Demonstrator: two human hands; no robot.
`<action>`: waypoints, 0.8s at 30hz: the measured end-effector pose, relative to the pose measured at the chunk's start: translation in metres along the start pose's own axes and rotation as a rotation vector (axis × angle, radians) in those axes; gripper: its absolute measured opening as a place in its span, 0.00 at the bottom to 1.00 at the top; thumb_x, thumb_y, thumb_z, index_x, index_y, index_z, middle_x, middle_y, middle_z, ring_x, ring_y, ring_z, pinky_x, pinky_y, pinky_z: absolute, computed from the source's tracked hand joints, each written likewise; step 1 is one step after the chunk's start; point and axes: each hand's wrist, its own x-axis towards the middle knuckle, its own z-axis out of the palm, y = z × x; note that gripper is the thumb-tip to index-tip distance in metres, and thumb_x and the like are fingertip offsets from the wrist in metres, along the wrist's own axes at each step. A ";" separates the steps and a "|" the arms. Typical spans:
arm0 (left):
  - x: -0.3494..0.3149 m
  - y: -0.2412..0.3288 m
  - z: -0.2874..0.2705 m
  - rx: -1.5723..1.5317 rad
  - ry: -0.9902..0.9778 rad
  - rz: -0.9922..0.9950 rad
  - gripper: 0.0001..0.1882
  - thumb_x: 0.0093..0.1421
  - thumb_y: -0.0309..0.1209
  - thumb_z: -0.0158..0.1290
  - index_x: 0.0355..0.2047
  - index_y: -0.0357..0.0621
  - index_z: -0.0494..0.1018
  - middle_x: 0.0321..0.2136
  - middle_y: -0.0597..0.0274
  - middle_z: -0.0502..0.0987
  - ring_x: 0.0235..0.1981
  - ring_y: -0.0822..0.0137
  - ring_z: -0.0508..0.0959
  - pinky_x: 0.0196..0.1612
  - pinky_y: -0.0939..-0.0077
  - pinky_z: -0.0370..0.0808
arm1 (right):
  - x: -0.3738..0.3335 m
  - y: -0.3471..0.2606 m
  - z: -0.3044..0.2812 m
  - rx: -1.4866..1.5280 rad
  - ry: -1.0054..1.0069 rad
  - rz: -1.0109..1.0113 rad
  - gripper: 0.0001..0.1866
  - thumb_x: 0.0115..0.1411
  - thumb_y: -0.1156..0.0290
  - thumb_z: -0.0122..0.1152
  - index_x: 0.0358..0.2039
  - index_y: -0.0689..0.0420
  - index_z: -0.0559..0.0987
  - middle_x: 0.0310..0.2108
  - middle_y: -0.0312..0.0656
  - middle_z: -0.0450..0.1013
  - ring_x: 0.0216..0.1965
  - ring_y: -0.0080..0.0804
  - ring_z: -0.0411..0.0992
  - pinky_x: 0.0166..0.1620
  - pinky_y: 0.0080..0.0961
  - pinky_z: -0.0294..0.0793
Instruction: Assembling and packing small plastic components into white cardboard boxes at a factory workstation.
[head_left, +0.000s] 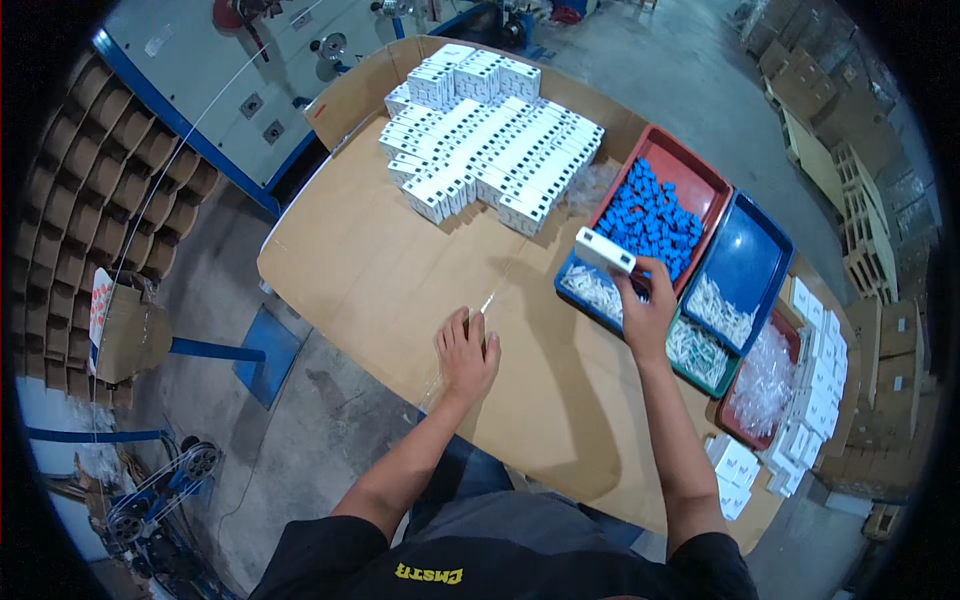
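My right hand [650, 310] is raised over the front of the parts trays, closed on one end of a small white box [604, 250] with dark cut-outs. Over the cardboard tabletop [370, 270] is my left hand [467, 358], fingers stretched and slightly apart, nothing visible in it. A shiny streak runs along the cardboard by its fingertips. Similar white boxes [490, 140] stand in packed rows at the far side, some stacked higher. Small blue plastic parts [648, 210] fill much of a red tray [688, 148] just beyond my right hand.
A blue tray [750, 235] holds slim white pieces; a green tray [722, 383] holds white and greenish ones. Clear plastic pieces [765, 385] heap in another red tray. White boxes [815, 375] pile along the right edge. A machine [215, 90] stands beyond the table's left side.
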 end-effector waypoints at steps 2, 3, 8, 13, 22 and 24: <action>0.000 0.000 -0.002 -0.003 0.003 -0.004 0.27 0.64 0.39 0.57 0.59 0.38 0.72 0.61 0.43 0.68 0.65 0.44 0.66 0.68 0.46 0.60 | 0.042 0.014 0.034 0.178 -0.029 0.130 0.14 0.59 0.78 0.73 0.45 0.63 0.80 0.40 0.41 0.78 0.44 0.28 0.78 0.45 0.28 0.82; -0.003 0.000 -0.003 -0.008 -0.016 -0.012 0.27 0.64 0.39 0.58 0.59 0.38 0.72 0.61 0.42 0.68 0.65 0.44 0.66 0.68 0.45 0.59 | 0.063 0.026 0.051 0.200 -0.038 0.162 0.15 0.60 0.76 0.73 0.46 0.64 0.80 0.39 0.41 0.79 0.43 0.27 0.78 0.44 0.27 0.82; -0.001 0.000 -0.002 -0.020 -0.039 -0.018 0.25 0.64 0.40 0.57 0.58 0.39 0.72 0.61 0.43 0.68 0.67 0.44 0.64 0.69 0.45 0.59 | 0.177 0.104 0.154 0.086 0.064 -0.011 0.20 0.59 0.68 0.77 0.48 0.62 0.81 0.36 0.42 0.83 0.39 0.28 0.80 0.44 0.27 0.79; 0.000 -0.005 0.001 -0.003 -0.053 -0.042 0.27 0.63 0.41 0.58 0.58 0.39 0.72 0.61 0.42 0.68 0.66 0.44 0.65 0.68 0.45 0.60 | 0.252 0.093 0.238 0.121 0.079 0.017 0.18 0.56 0.73 0.75 0.46 0.60 0.81 0.39 0.48 0.81 0.38 0.39 0.81 0.45 0.35 0.79; 0.003 -0.002 0.003 -0.018 -0.091 -0.052 0.30 0.64 0.46 0.58 0.59 0.38 0.72 0.63 0.42 0.67 0.68 0.45 0.63 0.69 0.45 0.58 | 0.304 0.098 0.311 0.016 0.177 0.069 0.16 0.56 0.72 0.76 0.41 0.61 0.79 0.38 0.47 0.79 0.39 0.42 0.79 0.44 0.37 0.78; 0.003 -0.005 0.001 -0.012 -0.105 -0.070 0.31 0.64 0.47 0.58 0.60 0.38 0.72 0.63 0.43 0.67 0.68 0.45 0.63 0.69 0.45 0.58 | 0.301 0.094 0.321 0.009 0.136 0.123 0.15 0.56 0.73 0.74 0.41 0.61 0.78 0.39 0.49 0.77 0.41 0.46 0.78 0.46 0.41 0.77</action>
